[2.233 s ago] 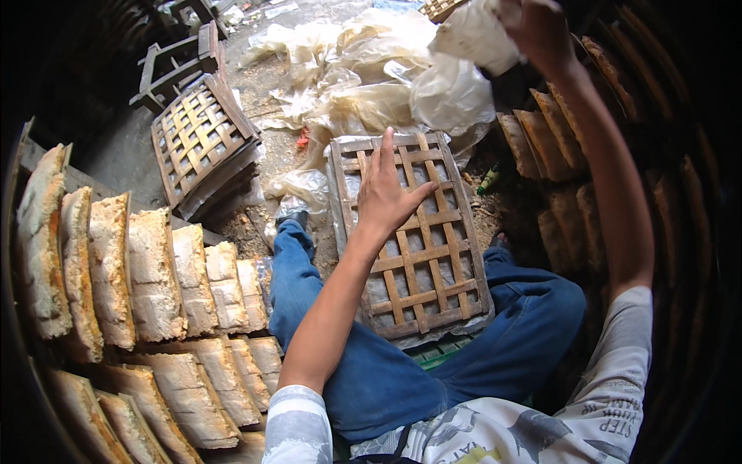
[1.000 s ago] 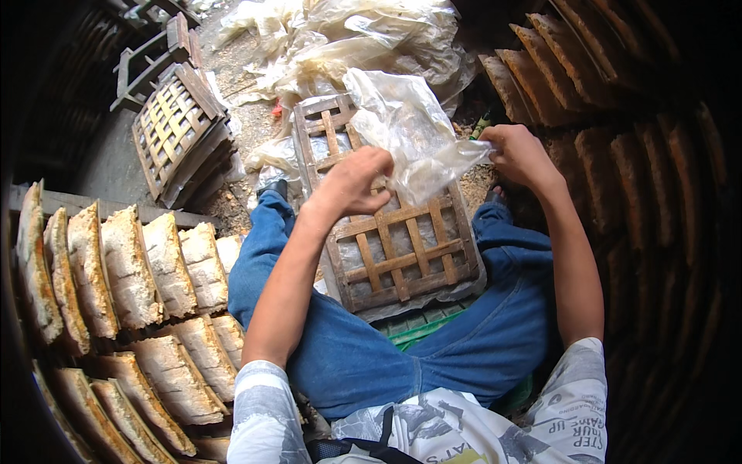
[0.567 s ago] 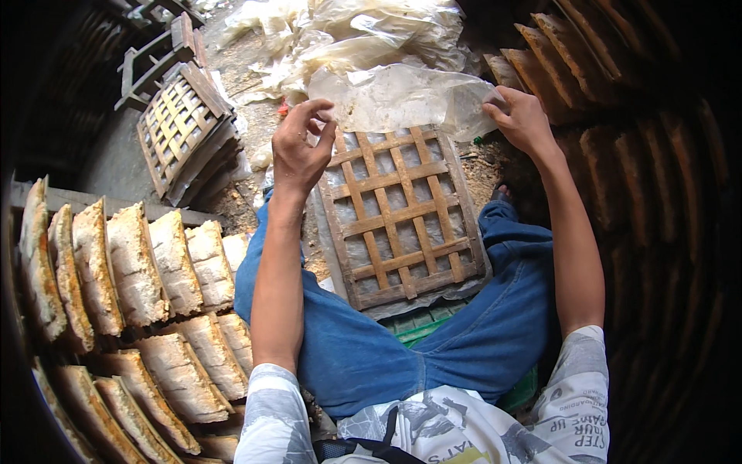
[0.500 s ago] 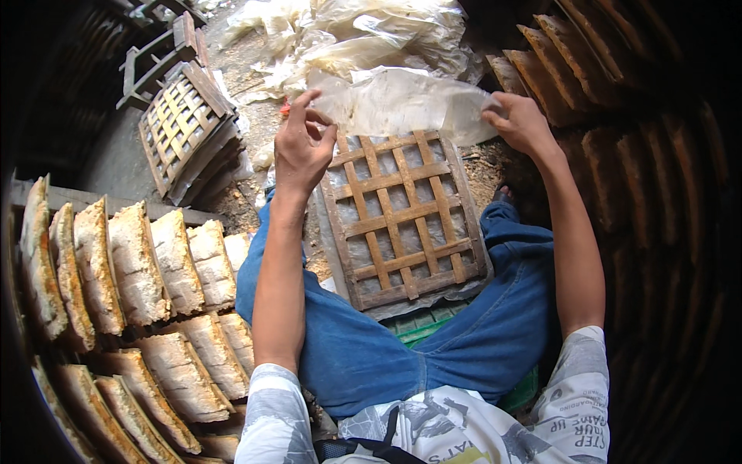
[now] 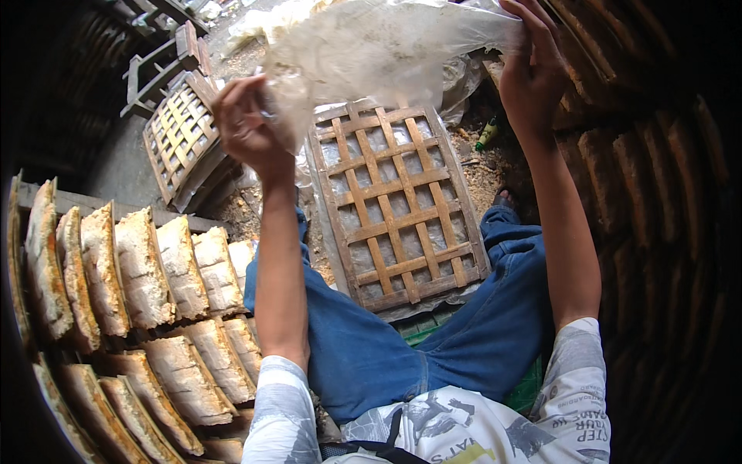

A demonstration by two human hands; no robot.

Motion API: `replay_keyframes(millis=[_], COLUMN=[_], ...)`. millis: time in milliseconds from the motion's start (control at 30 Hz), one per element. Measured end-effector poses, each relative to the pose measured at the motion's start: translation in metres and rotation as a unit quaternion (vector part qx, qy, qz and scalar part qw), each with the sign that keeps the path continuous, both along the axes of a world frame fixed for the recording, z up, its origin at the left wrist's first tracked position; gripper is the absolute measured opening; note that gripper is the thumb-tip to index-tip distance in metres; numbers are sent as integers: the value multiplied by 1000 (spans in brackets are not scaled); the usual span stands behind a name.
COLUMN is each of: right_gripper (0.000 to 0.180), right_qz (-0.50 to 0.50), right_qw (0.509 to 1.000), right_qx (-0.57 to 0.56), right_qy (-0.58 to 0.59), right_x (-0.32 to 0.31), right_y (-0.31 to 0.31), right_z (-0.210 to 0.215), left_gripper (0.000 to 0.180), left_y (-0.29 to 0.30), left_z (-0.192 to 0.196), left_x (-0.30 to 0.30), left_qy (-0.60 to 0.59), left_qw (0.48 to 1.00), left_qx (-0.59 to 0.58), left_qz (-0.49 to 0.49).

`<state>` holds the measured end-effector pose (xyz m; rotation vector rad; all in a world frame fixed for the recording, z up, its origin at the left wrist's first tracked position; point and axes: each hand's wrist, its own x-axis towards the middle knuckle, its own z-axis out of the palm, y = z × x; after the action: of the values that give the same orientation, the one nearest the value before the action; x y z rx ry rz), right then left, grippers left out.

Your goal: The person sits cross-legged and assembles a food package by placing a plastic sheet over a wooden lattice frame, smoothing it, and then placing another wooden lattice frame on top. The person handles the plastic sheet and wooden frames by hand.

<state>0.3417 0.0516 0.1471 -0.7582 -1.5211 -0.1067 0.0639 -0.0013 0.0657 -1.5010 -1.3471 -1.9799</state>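
Observation:
A cloudy, see-through plastic sheet [image 5: 379, 58] is stretched between my raised hands. My left hand [image 5: 251, 124] pinches its left edge, and my right hand [image 5: 533, 66] grips its right end near the top of the view. Below the sheet, between my knees, lies a rectangular wooden lattice tray [image 5: 402, 201] of woven slats in a frame. More plastic shows through its gaps and sticks out around its edges. The sheet hangs beyond the tray's far end and covers part of what lies behind.
Several pale, crusted slabs [image 5: 143, 271] stand in racks on the left; darker slabs [image 5: 603, 178] fill racks on the right. A second lattice tray [image 5: 182, 135] tops a stack at the far left, beside a wooden frame [image 5: 154, 73]. A small green bottle [image 5: 487, 135] lies on the littered floor.
Both hands have risen and moved apart, the left one to the left. The plastic sheet has come up with them, spread wider, and now hides most of the plastic heap behind.

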Motion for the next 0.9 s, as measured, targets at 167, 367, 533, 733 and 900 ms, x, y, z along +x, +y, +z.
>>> replay_keyframes(millis=[167,367,533,733,900], right_gripper=[19,36,30,26,25], right_qz=[-17,-3,57,65,72], right_qw=[991,971,918,693,520], right_qx=[-17,-4,-195,-543,-612], right_qy=[-129,-241,-341,-471,-592], right_x=[23,55,80,98,74], right_y=[5,21,3,-7,-33], right_z=[-32,-61,-80,-111,-137], left_gripper=[10,19,17,18,20], left_y=[-19,-46,-62,-69,-78], left_z=[-15,-21,-22,-72,-100], left_x=[-41,-43,-38,-20,20], left_qy=[43,184,178,272,391], left_qw=[997,965,867,705,458], left_qx=[-2,-176,-419,-586,-765], left_qz=[-61,-63,-202,-293,-230])
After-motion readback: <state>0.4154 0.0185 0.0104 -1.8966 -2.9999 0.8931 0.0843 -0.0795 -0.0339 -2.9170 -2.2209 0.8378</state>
